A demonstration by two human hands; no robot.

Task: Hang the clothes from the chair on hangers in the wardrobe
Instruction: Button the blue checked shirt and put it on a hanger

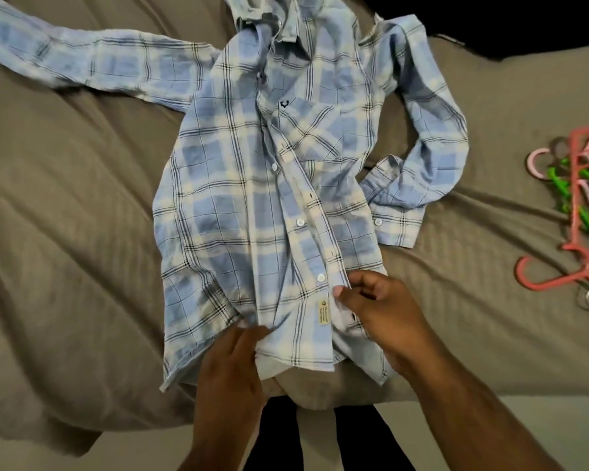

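A blue and white plaid shirt (252,185) lies spread front-up on a brown bedsheet (65,215), collar at the far end, one sleeve stretched left and the other folded at the right. My left hand (231,365) grips the lower hem of the shirt's left panel. My right hand (378,314) pinches the button placket edge near the lowest buttons. A pile of plastic hangers (575,212), red, green and pink, lies on the sheet at the right edge.
The bed's near edge runs just below my hands, with my dark-trousered legs (279,433) and pale floor beneath. A dark area (490,15) lies beyond the bed at the top right.
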